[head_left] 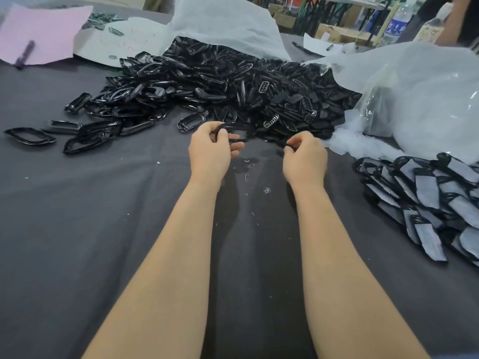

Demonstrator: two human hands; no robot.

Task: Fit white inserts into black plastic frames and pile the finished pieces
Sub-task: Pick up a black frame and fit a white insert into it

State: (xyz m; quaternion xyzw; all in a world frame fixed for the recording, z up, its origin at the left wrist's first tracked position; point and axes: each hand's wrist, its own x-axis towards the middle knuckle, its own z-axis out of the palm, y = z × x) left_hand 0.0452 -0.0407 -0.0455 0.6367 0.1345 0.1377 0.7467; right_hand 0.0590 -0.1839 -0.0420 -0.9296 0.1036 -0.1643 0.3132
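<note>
Gripping a frame [237, 132] in the left hand [210, 149] over the middle of the table [77, 229], thumb and curled fingers round its left end, open loop jutting to the right, just off the near edge of the heap [207, 84]. Pinching a dark piece [288, 145] in the right hand [304, 158], fingers curled tight, just right of the frame and apart from it; too small to tell what sort of part. Both forearms stretched straight out from the near edge. Sprawling across the far middle, that heap of loose black frames, with stragglers trailing off toward the left edge. Stacked at the right edge, a pile [425, 193] of black pieces with pale grey-white panels showing, overlapping like tiles. Slumped just behind the pile, a clear bag [414, 99]; draped over the back of the heap, a white sheet [228, 22]. Lying at the far left corner, pink paper [44, 32] with a pen [26, 53] on it. Standing beyond the far right corner, a bottle [396, 22], blurred. Scattered on the grey cloth near the wrists, small pale scraps [247, 177].
</note>
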